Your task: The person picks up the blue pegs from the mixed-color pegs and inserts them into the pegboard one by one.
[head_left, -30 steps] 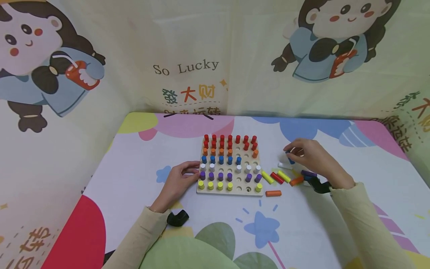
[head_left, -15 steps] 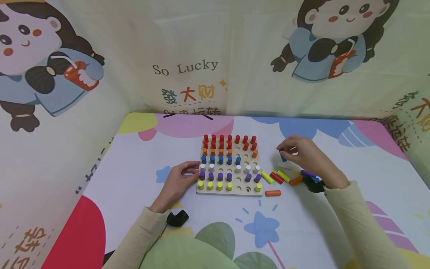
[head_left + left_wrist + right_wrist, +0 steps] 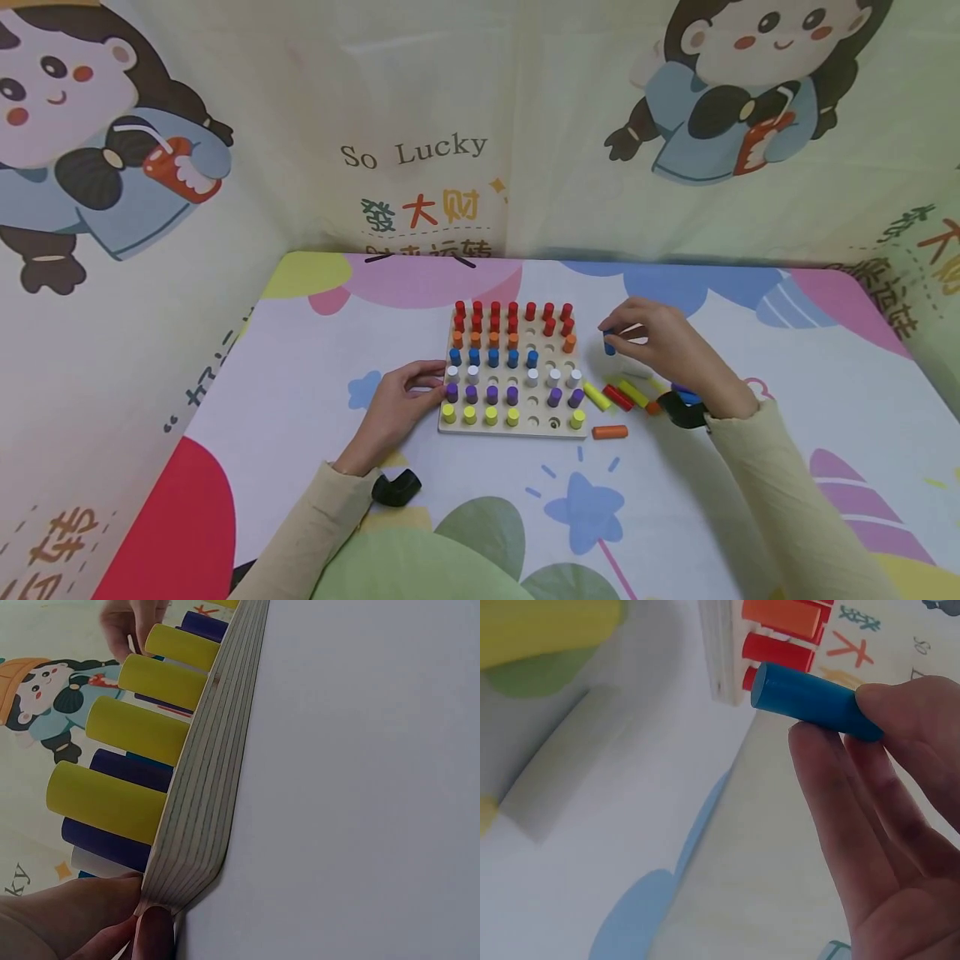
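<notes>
A wooden pegboard [image 3: 551, 427] holds rows of red, orange, blue, white, purple and yellow pegs, with bare holes mostly on its right half. My left hand [image 3: 400, 408] grips the board's left edge; in the left wrist view the thumb [image 3: 90, 904] and a fingertip meet at its corner. To the right of the board, my right hand [image 3: 660, 342] pinches a blue peg [image 3: 810, 701] by one end between thumb and fingers. The peg is held above the table, apart from the board.
Loose pegs lie right of the board: a yellow peg [image 3: 597, 396], a red peg [image 3: 618, 397], an orange peg [image 3: 610, 432] and a white peg [image 3: 562, 765] among them. Some are partly hidden by the right wrist. A printed cloth wall [image 3: 555, 208] stands behind the table.
My right hand has moved left toward the board with the blue peg, which has turned more upright. The left hand has stayed at the board's edge.
</notes>
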Available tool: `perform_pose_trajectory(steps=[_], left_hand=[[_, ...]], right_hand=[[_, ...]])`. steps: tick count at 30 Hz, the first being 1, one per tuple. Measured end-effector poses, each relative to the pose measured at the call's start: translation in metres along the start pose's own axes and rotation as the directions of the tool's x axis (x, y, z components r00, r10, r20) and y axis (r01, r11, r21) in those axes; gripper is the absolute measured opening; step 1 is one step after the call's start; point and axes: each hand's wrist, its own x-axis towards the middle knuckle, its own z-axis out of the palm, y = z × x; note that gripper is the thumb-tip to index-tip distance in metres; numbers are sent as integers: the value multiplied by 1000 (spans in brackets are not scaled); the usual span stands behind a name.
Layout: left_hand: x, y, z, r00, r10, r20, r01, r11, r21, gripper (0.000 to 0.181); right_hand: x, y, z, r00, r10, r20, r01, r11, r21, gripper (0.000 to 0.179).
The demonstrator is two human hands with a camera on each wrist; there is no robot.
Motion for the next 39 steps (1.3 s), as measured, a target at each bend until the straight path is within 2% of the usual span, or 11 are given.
perform_pose_trajectory(steps=[20, 39], left_hand=[[0, 4, 0, 1000, -18, -5, 18, 1000, -3, 40], [0, 2, 0, 1000, -8, -8, 8, 1000, -4, 40]], right_hand=[[10, -16, 9, 995, -102, 19, 101, 993, 60, 19], [18, -27, 18, 993, -101, 52, 95, 989, 117, 21]])
